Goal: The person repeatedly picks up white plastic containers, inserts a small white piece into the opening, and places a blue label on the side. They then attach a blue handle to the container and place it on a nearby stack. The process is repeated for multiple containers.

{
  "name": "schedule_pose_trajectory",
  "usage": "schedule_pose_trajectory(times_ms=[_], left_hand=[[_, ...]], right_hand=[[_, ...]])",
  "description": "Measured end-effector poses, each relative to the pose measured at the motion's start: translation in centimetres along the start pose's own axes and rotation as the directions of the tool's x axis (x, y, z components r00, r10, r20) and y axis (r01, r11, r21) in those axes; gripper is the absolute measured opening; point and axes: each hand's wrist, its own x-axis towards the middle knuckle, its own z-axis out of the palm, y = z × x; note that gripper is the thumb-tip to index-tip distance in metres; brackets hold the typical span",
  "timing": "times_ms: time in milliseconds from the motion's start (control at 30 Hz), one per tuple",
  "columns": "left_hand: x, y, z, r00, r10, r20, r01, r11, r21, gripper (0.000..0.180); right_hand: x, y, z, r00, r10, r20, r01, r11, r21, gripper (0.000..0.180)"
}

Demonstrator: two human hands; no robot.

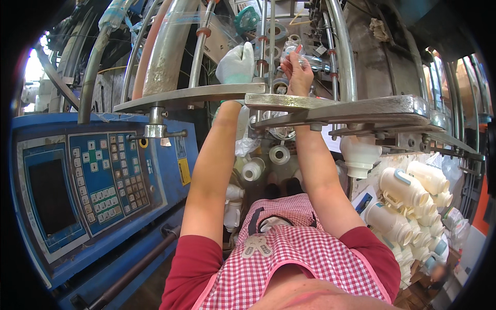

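My left hand (pixel 236 64), in a pale glove, is raised past the metal bar at the far side. Its fingers are curled in beside an upright rod (pixel 262 46), and whatever they hold is hidden. To its right my bare right hand (pixel 299 76) pinches a small thing with a red part (pixel 298 48), too small to name. Clear, shiny plastic (pixel 314 62) shows beside those fingers. Both forearms pass beneath the flat metal bars (pixel 191 95) of the machine frame.
A blue control panel (pixel 106 181) with a dark screen and keys stands at the left. Cream plastic jugs (pixel 403 186) are piled at the right. Several white containers (pixel 253 169) lie below the arms. A thick metal bar (pixel 351 109) crosses near my right forearm.
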Motion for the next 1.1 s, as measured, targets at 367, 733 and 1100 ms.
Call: schedule_pose_trajectory(times_ms=[367, 733, 1100], left_hand=[[-2.3, -1.3, -2.1, 0.995, -0.077, -0.061, 0.047, 0.914, -0.402, 0.049], [-22.2, -5.5, -17.2, 0.786, 0.417, -0.457, -0.426, 0.900, 0.090, 0.057], [-13.8, 0.1, -23.3, 0.802, 0.591, -0.092, -0.416, 0.661, 0.624, 0.083]], right_hand=[[-1.1, -0.7, 0.0, 0.996, 0.075, 0.056, -0.077, 0.997, 0.031, 0.027], [-0.1, -0.8, -0.8, 0.996, 0.062, 0.070, -0.063, 0.998, 0.016, 0.026], [1.6, 1.7, -1.7, 0.990, 0.016, 0.140, -0.028, 0.997, 0.078, 0.028]])
